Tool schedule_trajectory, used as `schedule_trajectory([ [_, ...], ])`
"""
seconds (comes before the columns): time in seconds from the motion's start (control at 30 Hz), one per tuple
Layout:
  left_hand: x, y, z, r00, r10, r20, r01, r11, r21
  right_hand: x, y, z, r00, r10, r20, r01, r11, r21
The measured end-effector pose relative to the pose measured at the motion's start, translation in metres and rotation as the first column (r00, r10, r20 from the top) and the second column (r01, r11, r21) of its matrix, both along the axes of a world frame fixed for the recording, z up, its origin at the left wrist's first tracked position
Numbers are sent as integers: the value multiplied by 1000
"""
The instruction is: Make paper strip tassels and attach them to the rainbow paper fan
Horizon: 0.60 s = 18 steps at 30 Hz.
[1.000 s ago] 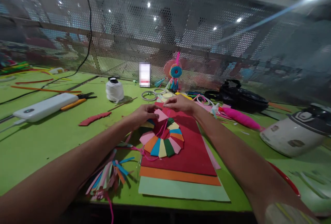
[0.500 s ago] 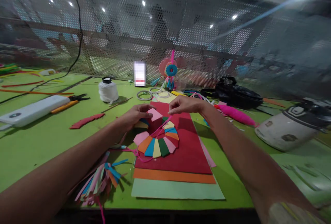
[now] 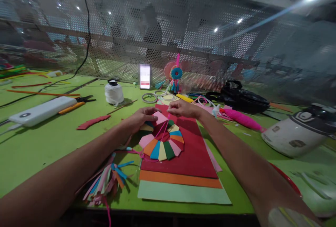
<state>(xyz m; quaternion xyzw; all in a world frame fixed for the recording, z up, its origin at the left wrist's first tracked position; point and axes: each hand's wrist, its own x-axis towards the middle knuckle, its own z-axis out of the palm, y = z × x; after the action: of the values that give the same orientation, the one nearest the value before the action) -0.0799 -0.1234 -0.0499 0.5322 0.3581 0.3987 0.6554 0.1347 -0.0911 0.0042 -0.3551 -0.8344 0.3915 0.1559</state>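
Note:
A ring of coloured wedge-shaped pieces (image 3: 163,150) in pink, orange, blue, cream and green lies on a red sheet (image 3: 183,167). My left hand (image 3: 143,118) pinches a pink wedge piece (image 3: 160,118) at the ring's upper left and hides part of that side. Just to the right, my right hand (image 3: 181,109) is closed in a pinch on a pink cord (image 3: 164,129), which runs taut down into the ring's centre. More pink cord trails from the ring's left edge, near a tassel of coloured strips (image 3: 105,181).
Orange and pale green sheets (image 3: 183,192) lie under the red one. Around them are a white thread spool (image 3: 114,93), a power bank (image 3: 46,110), pliers (image 3: 86,99), a red strip (image 3: 93,122), metal rings (image 3: 149,97), a pink yarn bundle (image 3: 243,119) and a white pot-like container (image 3: 286,136).
My right hand has drawn slightly closer to my left hand, and the cord now stands steeper above the ring. The whole view has shifted a little.

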Motion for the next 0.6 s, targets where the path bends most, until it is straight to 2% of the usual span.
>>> schedule_trajectory([
  [0.13,0,0,0,1000,14,-16,-14,1000,-10,-1,0,-3,999,-4,-50,8,998,61],
  [0.3,2,1,-1,999,22,-29,-21,1000,23,-7,3,0,998,-61,0,61,992,110],
  [0.6,2,-1,2,998,-39,-50,41,998,44,-22,16,-9,997,-62,-35,68,976,206],
])
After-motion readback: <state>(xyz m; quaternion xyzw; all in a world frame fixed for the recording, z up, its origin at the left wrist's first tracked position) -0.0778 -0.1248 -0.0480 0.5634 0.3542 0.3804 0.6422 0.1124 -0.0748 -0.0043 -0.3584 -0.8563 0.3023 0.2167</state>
